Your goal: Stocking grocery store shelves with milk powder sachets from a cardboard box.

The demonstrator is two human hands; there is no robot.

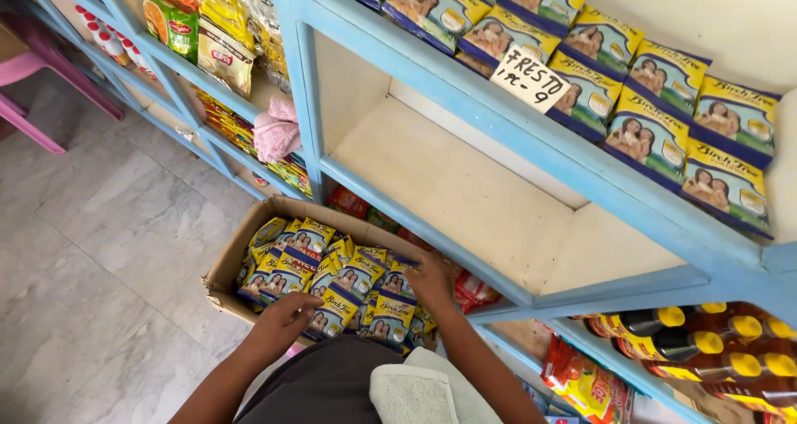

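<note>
hands (357, 299) in cardboard box (228, 262), yellow sachets (344, 287)

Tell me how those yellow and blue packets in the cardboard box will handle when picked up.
The packets look like flat, soft pouches, so probably light and floppy. Their glossy film may be slippery, and they lie loosely piled in the box, so neighbours could slide. The left hand and right hand rest on them.

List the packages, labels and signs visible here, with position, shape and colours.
Sachets in carton: floor box under both hands, flat, yellow and blue.
Sachet row: top shelf, overlapping, yellow, blue, green.
Paper sign: shelf edge, white handwritten card.
Snack bags: upper left shelf, green, yellow.
Bottles: lower right, dark, yellow caps.
</note>
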